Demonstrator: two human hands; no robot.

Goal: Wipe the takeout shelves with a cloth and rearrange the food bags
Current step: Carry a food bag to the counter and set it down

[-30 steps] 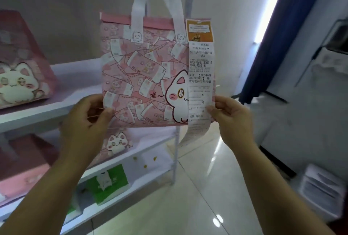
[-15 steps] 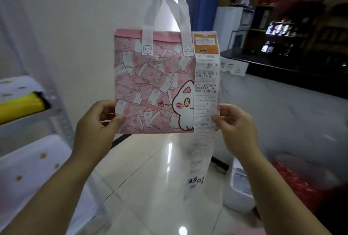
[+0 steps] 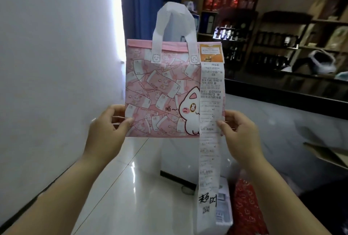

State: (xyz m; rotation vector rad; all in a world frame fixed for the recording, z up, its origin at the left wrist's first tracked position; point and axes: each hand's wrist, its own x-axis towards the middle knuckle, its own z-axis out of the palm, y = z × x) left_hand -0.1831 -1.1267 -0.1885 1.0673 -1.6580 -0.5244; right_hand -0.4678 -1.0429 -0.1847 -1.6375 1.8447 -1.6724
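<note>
Low in your frame lay a glossy pale floor [image 3: 131, 187]. At lower right a white box [image 3: 225, 210] sat on it, a red patterned bag [image 3: 244, 208] just beside.

Plenty tucked away behind the pink bag [image 3: 162, 93]
The left hand [image 3: 108, 127] and right hand [image 3: 238, 133] show thumbs in front, fingers lost behind the bag. The receipt [image 3: 210, 131] covers the cat print's right side, its small print unreadable, its tail running off the bottom edge. The back shelves [image 3: 278, 33] are dark, their contents a blur.
</note>
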